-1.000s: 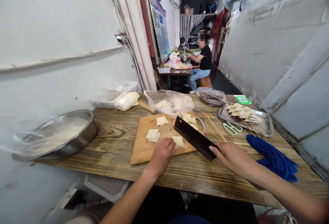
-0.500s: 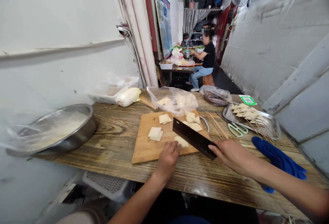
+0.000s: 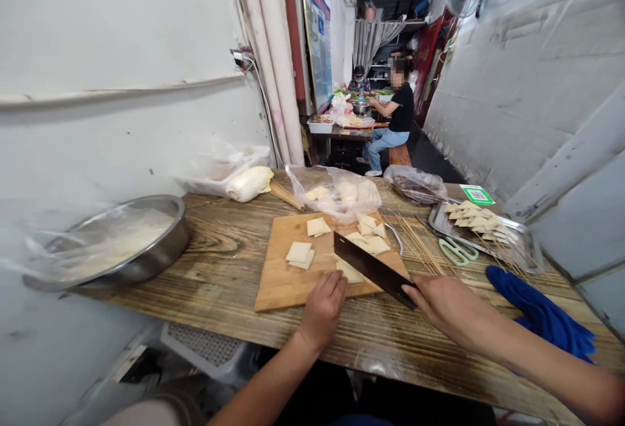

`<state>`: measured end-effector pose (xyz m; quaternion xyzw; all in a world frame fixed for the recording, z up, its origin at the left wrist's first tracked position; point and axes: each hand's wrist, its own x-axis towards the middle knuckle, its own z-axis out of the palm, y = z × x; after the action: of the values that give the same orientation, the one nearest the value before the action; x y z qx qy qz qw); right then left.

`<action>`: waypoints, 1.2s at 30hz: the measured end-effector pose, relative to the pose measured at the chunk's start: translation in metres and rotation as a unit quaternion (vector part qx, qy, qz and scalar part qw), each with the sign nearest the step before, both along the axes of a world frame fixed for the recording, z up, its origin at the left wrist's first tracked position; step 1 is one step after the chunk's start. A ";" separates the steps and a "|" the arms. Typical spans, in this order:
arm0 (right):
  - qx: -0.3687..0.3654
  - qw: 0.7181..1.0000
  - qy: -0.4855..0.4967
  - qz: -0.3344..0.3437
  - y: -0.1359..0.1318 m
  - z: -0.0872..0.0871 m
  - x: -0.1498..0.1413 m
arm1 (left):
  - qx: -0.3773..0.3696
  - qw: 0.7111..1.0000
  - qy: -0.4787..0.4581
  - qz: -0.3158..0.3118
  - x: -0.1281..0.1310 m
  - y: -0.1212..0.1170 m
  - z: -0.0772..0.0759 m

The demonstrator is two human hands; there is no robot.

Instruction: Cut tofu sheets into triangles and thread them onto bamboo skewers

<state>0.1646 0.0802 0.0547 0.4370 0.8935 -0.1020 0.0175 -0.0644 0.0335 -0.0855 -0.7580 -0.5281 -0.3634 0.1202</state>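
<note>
My right hand [image 3: 442,302] is closed round the handle end of a dark, broad-bladed cleaver [image 3: 372,268], which slants up and left over the wooden cutting board [image 3: 273,289]. Beneath its blade lies a pale square tofu slice [image 3: 349,273], partly hidden. The curled, pressed-together fingers of my left hand [image 3: 325,301] hold that slice at its left edge, near the board's front. Other tofu slices [image 3: 299,253] are stacked on the left of the board, more tofu slices [image 3: 318,226] lie behind, and cut tofu pieces [image 3: 370,234] are heaped at the back right.
A metal basin [image 3: 170,230] with plastic film stands left. Behind the board are a cabbage [image 3: 250,184] and a plastic bag [image 3: 336,191]. Rightward lie wooden skewers [image 3: 417,243], green-handled scissors [image 3: 458,252], a metal tray [image 3: 525,243] of skewered pieces and blue gloves [image 3: 547,315]. Two people sit farther back.
The view has shifted slightly, so the table's things sit farther right. Both hands keep nearly the same places, the left on the tofu slice and the right holding the cleaver above it.
</note>
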 end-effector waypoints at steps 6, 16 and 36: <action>-0.012 1.000 -0.007 0.003 -0.002 0.005 -0.004 | 0.028 0.999 0.030 -0.008 0.003 0.001 0.006; 0.051 0.997 -0.047 -0.023 0.005 -0.003 0.003 | 0.009 0.999 0.036 -0.008 0.004 0.000 0.008; -0.010 0.999 -0.036 -0.001 -0.009 0.010 -0.006 | 0.023 0.999 0.035 -0.023 0.003 -0.002 0.014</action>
<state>0.1586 0.0712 0.0652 0.4408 0.8909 -0.0954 0.0538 -0.0618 0.0319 -0.0714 -0.7793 -0.4973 -0.3516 0.1475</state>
